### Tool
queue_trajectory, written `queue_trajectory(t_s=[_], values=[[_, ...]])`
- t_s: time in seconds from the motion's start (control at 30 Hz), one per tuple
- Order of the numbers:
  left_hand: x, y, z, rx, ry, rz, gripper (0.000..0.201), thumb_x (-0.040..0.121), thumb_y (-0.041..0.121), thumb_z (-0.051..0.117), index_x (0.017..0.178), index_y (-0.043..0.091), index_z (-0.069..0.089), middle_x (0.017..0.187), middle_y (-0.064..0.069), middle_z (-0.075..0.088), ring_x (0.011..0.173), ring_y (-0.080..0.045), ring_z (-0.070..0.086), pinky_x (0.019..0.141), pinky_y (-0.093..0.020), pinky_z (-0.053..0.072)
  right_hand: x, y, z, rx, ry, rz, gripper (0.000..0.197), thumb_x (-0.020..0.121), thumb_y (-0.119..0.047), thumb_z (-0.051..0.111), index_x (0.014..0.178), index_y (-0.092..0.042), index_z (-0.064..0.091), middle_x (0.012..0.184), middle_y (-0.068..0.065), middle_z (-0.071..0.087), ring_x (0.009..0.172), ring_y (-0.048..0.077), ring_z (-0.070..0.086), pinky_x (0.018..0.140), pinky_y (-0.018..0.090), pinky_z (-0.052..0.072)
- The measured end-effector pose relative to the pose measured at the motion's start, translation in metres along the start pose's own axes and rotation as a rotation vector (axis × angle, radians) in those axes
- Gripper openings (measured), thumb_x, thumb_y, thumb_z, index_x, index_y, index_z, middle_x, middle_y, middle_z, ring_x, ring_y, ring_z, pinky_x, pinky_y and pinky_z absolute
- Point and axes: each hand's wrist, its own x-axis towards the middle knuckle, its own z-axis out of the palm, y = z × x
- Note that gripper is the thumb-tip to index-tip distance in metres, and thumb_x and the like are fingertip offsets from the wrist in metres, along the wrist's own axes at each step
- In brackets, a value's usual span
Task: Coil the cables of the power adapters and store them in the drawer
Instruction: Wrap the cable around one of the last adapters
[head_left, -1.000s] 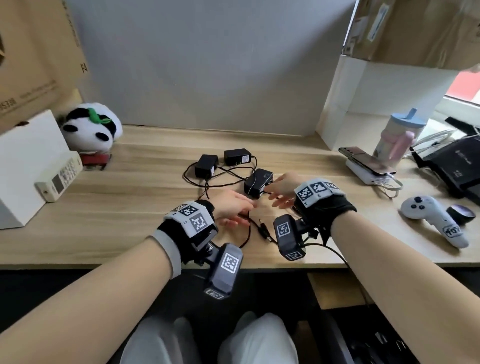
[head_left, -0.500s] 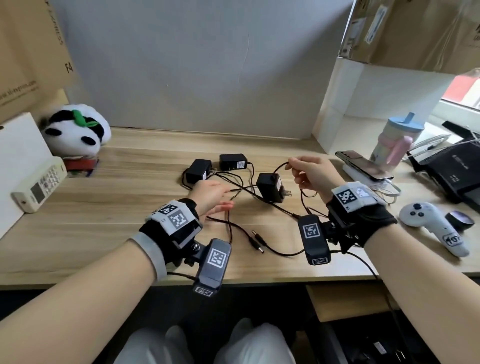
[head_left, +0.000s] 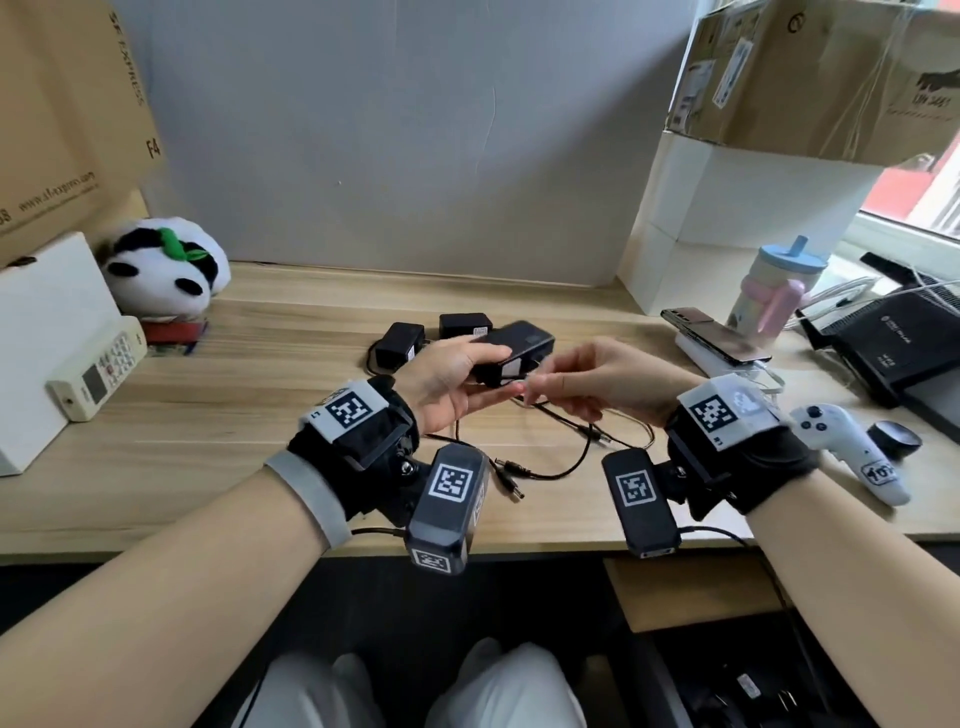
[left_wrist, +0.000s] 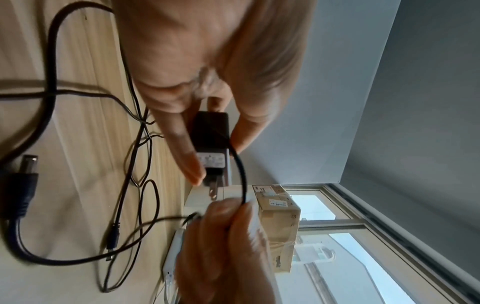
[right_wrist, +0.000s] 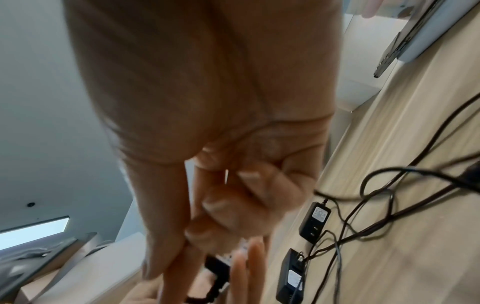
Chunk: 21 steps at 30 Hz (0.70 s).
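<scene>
My left hand (head_left: 467, 364) holds a black power adapter (head_left: 511, 348) above the wooden desk (head_left: 260, 415), thumb on top and fingers underneath. The left wrist view shows the adapter (left_wrist: 211, 139) with its prongs pointing at my right hand (left_wrist: 228, 226). My right hand (head_left: 540, 387) pinches this adapter's thin black cable (left_wrist: 241, 174) just beside it. Two more black adapters (head_left: 400, 343) (head_left: 465, 326) lie on the desk behind my hands. Their tangled cables run toward me and end in barrel plugs (head_left: 511, 483). I see no drawer.
A panda plush (head_left: 166, 270), a white remote (head_left: 98, 376) and a white box stand at the left. At the right are a phone (head_left: 717, 338), a bottle (head_left: 779, 291), a white game controller (head_left: 852, 452) and a black device (head_left: 893, 343). Cardboard boxes are stacked behind.
The adapter that stood on the desk is now lifted in my left hand. My right hand has moved left and lower, and now pinches the cable close to the adapter.
</scene>
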Motion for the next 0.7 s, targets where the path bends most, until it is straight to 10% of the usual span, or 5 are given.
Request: queue_trajectory(t_s=[0.17,0.47,0.7], values=[[-0.007,0.01,-0.011,-0.255,0.123,0.19,0.036,0.092,-0.006,0.048,0.127,-0.009,0.045,0.111,-0.028,0.054,0.076,-0.028,0.064,0.059,-0.021,0.057,-0.007,0.019,0.0,-0.203,-0.015,0.253,0.018,0.088,-0.026,0.059,0.083,-0.01,0.065,0.052,-0.008,0.049,0.041,0.005,0.039,0.039,0.015,0.03],[-0.023,0.029,-0.051,-0.276,0.299,0.24,0.015,0.097,0.011,0.047,0.107,0.001,0.05,0.087,-0.012,0.054,0.061,-0.015,0.05,0.033,-0.013,0.031,-0.016,0.063,-0.033,-0.596,0.755,0.415,0.023,0.093,-0.026,0.054,0.089,-0.011,0.072,0.069,-0.001,0.056,0.058,0.012,0.045,0.048,0.022,0.031],[-0.035,0.034,-0.078,-0.317,0.456,0.266,0.015,0.096,0.015,0.048,0.108,0.006,0.047,0.084,-0.012,0.053,0.058,-0.013,0.048,0.031,-0.013,0.028,-0.02,0.076,-0.069,0.425,1.252,0.14,0.025,0.096,-0.023,0.05,0.083,-0.005,0.062,0.065,0.005,0.053,0.034,0.007,0.053,0.04,0.017,0.049]])
